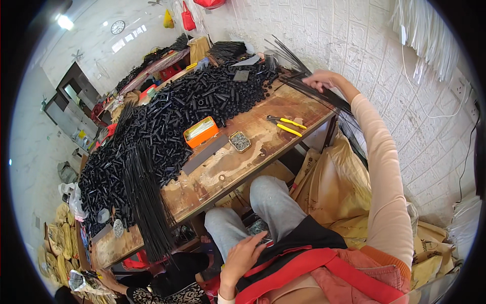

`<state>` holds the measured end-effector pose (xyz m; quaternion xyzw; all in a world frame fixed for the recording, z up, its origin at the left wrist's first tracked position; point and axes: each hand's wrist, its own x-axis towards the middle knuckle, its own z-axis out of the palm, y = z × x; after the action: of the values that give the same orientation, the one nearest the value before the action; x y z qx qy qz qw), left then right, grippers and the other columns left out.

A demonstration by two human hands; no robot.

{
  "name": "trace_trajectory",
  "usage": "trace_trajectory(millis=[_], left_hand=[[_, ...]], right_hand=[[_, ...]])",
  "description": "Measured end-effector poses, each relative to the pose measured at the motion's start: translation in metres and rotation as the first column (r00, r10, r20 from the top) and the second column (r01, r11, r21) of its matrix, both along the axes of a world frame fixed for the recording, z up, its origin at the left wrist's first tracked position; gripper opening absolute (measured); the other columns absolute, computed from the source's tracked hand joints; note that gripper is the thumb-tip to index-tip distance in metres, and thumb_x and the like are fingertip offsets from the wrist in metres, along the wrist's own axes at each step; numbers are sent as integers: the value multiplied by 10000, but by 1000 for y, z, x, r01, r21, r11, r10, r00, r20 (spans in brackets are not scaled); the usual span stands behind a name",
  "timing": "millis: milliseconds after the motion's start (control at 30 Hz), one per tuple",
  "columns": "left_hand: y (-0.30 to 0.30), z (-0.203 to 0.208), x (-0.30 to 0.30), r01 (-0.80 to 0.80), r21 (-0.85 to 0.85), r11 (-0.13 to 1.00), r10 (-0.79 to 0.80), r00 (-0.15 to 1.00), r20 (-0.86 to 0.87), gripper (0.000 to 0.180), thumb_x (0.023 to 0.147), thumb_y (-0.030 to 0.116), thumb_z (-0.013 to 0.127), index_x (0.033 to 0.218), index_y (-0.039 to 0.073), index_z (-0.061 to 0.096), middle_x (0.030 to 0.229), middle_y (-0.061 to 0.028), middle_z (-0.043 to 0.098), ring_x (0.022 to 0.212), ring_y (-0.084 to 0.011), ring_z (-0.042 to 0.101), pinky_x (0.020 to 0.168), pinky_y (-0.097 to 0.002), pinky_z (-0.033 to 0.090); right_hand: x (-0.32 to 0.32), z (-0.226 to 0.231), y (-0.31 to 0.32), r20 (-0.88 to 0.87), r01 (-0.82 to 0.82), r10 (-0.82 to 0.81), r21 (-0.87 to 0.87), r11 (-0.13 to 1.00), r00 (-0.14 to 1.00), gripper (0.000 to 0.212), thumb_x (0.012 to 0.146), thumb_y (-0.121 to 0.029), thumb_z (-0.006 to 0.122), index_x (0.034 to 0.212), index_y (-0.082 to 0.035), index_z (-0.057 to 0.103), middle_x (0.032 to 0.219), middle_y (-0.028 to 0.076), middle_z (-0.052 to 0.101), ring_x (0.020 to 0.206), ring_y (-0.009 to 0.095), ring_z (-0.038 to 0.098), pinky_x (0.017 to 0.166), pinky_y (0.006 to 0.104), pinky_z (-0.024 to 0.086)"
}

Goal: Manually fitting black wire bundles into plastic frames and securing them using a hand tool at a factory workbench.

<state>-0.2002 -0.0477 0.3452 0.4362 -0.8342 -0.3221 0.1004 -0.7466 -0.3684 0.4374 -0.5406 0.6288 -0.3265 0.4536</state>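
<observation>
Thin black rods (334, 98) lie at the right end of the wooden table (266, 144), right under your right hand (323, 80); can't tell if its fingers pinch any. Your left hand (244, 257) is near your grey trousers (271, 202), fingers loosely spread. Yellow-handled pliers (292, 122), orange box (203, 136), heaped black tubes (177, 109) on table.

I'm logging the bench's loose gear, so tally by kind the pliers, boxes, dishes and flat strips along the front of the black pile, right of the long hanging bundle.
Yellow-handled pliers: 1
Orange box: 1
Dish of small metal pieces: 1
Flat grey strip: 1
Total: 4
</observation>
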Motion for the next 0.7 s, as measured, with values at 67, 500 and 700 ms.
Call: trace_trajectory(millis=[67,500,700], left_hand=[[-11,11,-9,98,-18,995,-99,990,-96,355,937,197,600,1289,158,583,1050,-148,684,927,-370,655,789,-421,529],[-81,87,-82,256,643,722,466,506,-725,431,1026,272,493,1382,42,414,766,-10,571,640,-114,541,581,-238,423],[-53,121,-47,-141,547,825,558,347,-753,219,1045,255,452,1128,64,519,629,61,349,464,-32,287,407,-202,210]], right_hand=[[32,21,0,-10,36,-37,-69,997,999,334,908,-337,676,677,-126,557,558,-44,468,403,65,383,381,247,299],[319,51,146,842,-259,377,-293,920,386,315,1016,-384,488,927,-83,510,600,-83,357,457,47,305,435,230,251],[291,33,170,538,-721,724,-278,635,431,476,991,-385,534,1231,26,548,977,165,695,788,249,710,754,340,582]])
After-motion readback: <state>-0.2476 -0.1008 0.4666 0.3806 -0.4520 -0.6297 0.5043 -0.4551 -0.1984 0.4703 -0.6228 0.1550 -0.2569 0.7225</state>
